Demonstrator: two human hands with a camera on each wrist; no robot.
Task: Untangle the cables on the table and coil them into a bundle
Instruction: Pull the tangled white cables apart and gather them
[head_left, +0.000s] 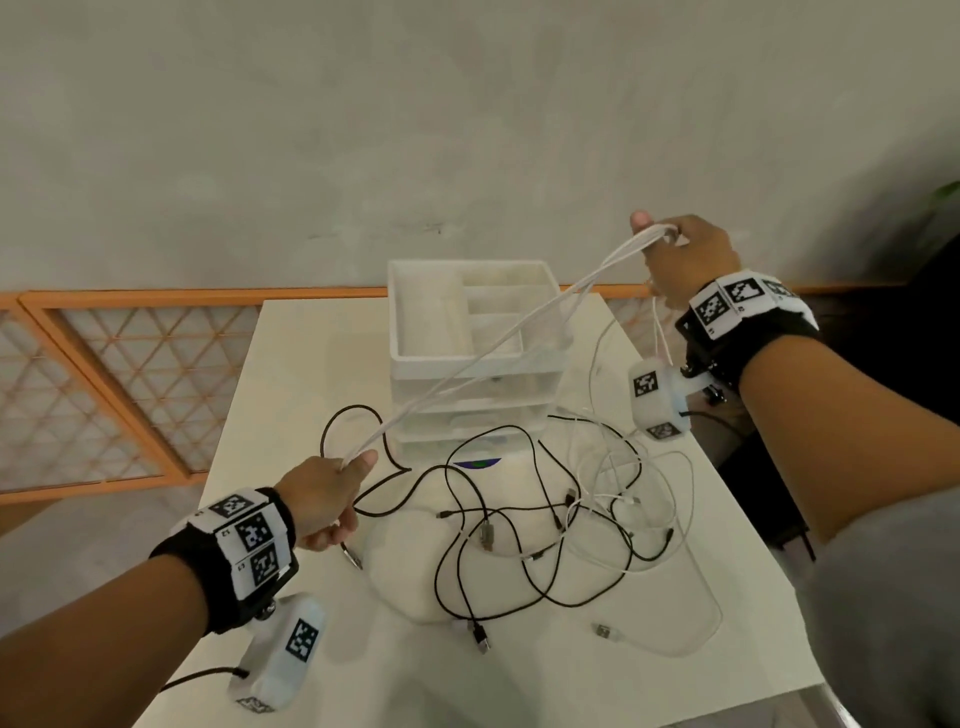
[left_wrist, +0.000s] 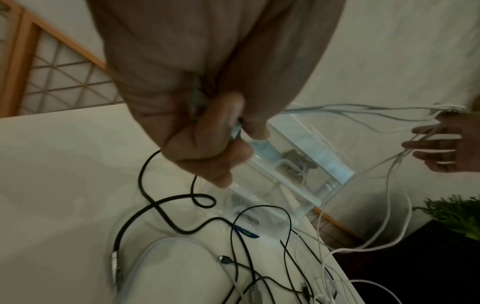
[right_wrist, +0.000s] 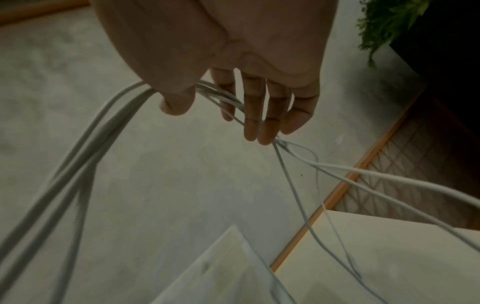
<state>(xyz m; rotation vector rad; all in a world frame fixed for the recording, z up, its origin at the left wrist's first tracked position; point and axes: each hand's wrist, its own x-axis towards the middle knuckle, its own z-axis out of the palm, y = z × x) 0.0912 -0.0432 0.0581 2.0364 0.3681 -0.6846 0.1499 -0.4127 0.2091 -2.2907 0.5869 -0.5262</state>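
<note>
Pinching white cable strands in left grip, low over table. Draping same strands across straight, released fingers of right grip, raised beside drawer box. Tangle of black cables on table below.

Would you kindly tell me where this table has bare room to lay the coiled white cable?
Two patches of the table look free: the far-left strip between its left edge and the clear drawer unit, and the near edge in front of the cable tangle. The centre and right are crowded with crossing black and white cables.
</note>
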